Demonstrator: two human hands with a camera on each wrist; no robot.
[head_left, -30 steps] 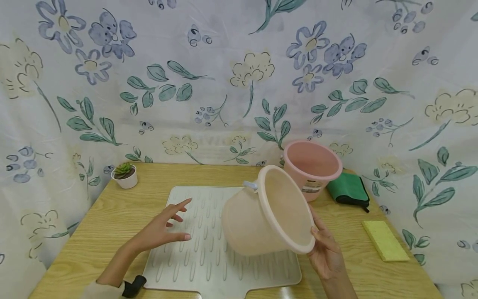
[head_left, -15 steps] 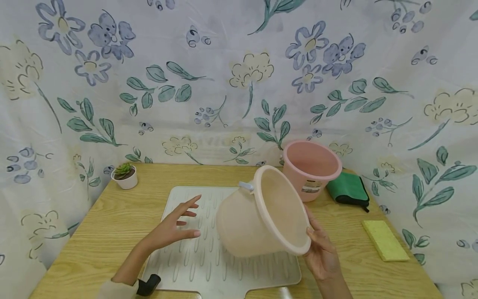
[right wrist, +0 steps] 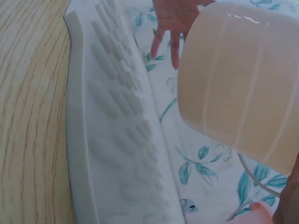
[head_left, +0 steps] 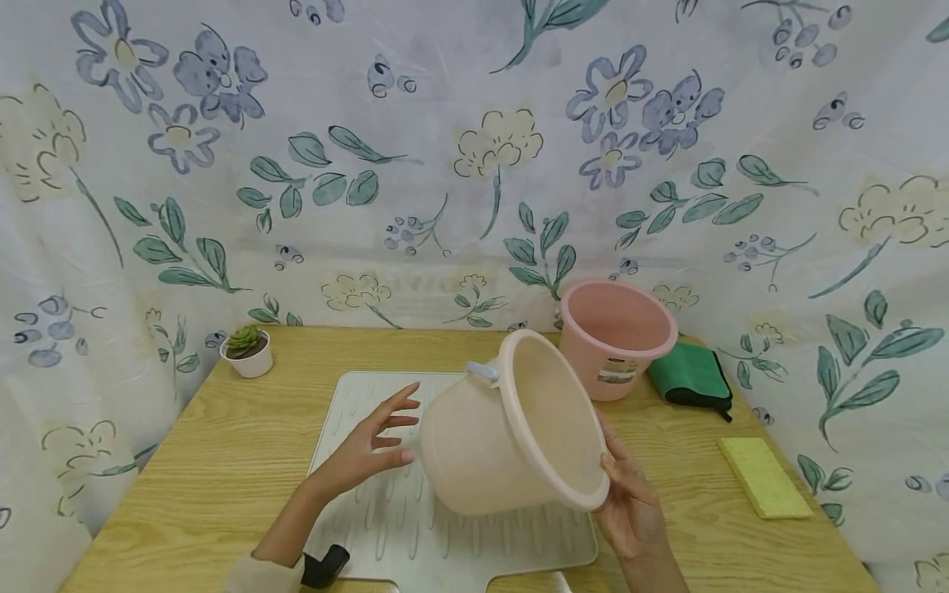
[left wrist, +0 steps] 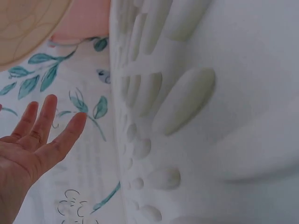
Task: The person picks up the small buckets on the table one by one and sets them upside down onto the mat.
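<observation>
A cream plastic bucket (head_left: 474, 453) is held tilted over the white ridged board (head_left: 378, 543), its mouth facing right and toward me. My right hand (head_left: 633, 502) grips its rim at the lower right, thumb over the edge. On the bucket's other side my left hand (head_left: 374, 445) is spread, fingers extended and pointing at the bucket's base, holding nothing. The right wrist view shows the bucket's side (right wrist: 238, 84) hanging above the ridged board (right wrist: 117, 116). In the left wrist view my left fingers (left wrist: 65, 140) are apart, with the bucket's base (left wrist: 28, 28) beyond them.
A pink bucket (head_left: 600, 371) stands at the back right, beside a green pouch (head_left: 689, 375) with black edging. A yellow sponge cloth (head_left: 764, 478) lies on the right of the wooden table (head_left: 215, 445). A potted succulent (head_left: 248, 350) sits back left, before a floral curtain (head_left: 445, 165).
My left hand has moved right, closer to the cream bucket's base. The bucket, still in my right hand, has shifted slightly left.
</observation>
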